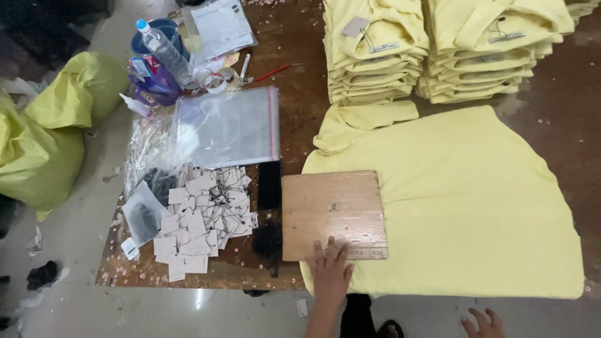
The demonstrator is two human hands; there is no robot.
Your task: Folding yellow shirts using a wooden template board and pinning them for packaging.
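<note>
At lower centre of the frame, the left hand (330,270) lies flat, fingers spread, on the near edge of a square wooden board (333,215); it grips nothing. The board rests on the left side of a pale yellow garment (463,200) spread flat across the brown table (294,69), its sleeve folded at the upper left. The step in hand appears to be folding around the board; the next move would call for the garment's sides to be brought over it. The right hand (482,323), at the lower right edge, hangs open and empty, off the table.

Left of the board lies a heap of pale square hang tags (200,219) with dark strings. Above them, clear rectangular bags (228,125) with a red sealing strip. At top right stand two stacks of folded yellow garments (438,50), each topped by a small card tag.
</note>
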